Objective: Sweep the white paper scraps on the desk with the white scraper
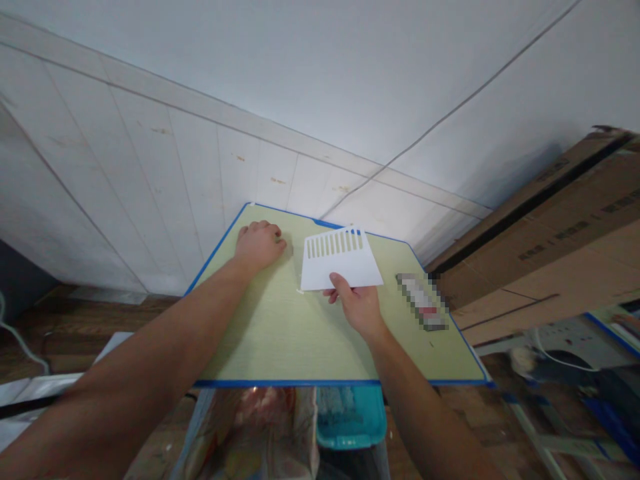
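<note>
A white sheet with a row of narrow slots [343, 267] along its far side is in my right hand [361, 308]. The thumb lies on top of its near edge, with the fingers underneath. The sheet is tilted over the middle of the pale green table [280, 333], which has a blue edge. My left hand [260, 245] rests near the table's far left corner, left of the sheet and apart from it. Its fingers are curled in, and whatever they may hold is hidden.
A blurred-out flat item [423, 301] lies at the table's right. Large cardboard boxes [540, 247] lean beyond that side. White wall panelling [200, 153] stands behind, with a grey cable [425, 130] running down it. Below the front edge are a turquoise basket [353, 440] and a plastic bag [265, 427].
</note>
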Demonstrator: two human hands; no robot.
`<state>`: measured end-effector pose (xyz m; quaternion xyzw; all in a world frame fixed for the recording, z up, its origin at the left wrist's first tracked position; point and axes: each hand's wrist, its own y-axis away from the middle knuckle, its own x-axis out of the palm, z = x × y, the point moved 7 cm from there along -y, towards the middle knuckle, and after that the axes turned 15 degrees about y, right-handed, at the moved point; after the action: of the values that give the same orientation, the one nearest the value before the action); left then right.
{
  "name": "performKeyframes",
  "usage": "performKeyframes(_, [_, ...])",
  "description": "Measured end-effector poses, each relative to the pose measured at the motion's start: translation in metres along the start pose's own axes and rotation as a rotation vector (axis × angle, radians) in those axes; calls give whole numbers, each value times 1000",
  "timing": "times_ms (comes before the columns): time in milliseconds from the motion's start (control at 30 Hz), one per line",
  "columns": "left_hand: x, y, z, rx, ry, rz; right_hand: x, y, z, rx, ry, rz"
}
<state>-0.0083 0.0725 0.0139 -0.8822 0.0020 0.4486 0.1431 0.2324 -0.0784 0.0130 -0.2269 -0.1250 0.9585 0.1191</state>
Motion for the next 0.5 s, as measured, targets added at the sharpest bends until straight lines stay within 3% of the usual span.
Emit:
performKeyframes(167, [0, 1, -1, 11, -6, 15, 2, 7, 0, -12, 42, 37])
performKeyframes(367, [0, 0, 0, 7, -6, 15, -5, 7, -3, 22, 41, -25])
performKeyframes(500, [1, -1, 1, -2, 10, 10, -1, 10, -4, 30, 51, 40])
